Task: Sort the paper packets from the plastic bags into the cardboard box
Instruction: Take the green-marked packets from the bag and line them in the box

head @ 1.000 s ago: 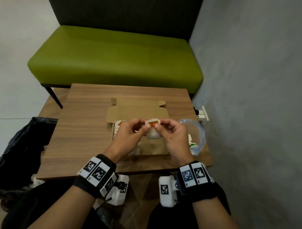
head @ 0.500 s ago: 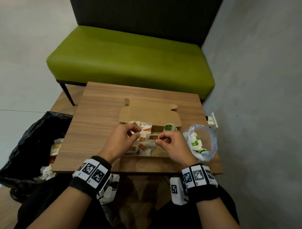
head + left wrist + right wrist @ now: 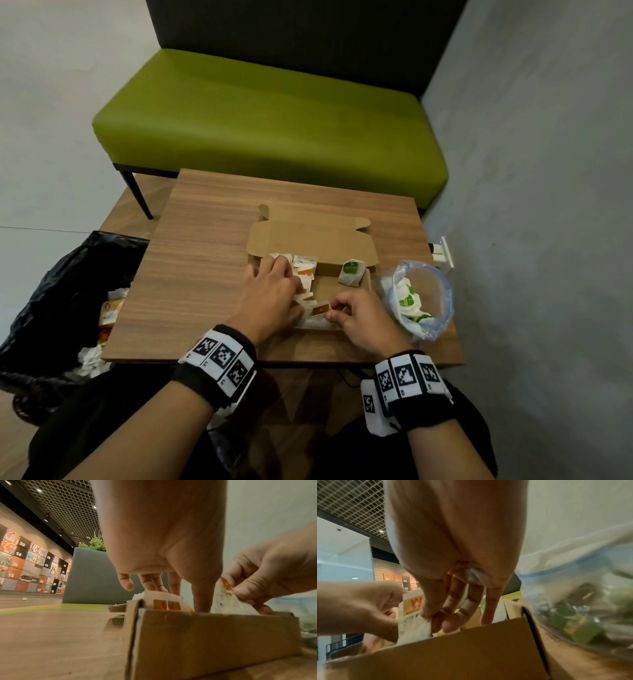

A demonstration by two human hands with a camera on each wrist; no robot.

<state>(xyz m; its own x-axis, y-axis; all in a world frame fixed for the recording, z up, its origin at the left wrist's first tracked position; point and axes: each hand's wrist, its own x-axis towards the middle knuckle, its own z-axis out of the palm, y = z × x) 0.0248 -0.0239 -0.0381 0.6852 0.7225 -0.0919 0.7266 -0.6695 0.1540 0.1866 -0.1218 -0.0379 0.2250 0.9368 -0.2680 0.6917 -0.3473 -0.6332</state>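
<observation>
Dim, even indoor light; wrist views blurred, perhaps by motion.

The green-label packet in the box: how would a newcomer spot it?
On the wooden table sits the open cardboard box. In its far right corner lies the green-label packet, alone, apart from the orange-label packets crowded at the left.
</observation>
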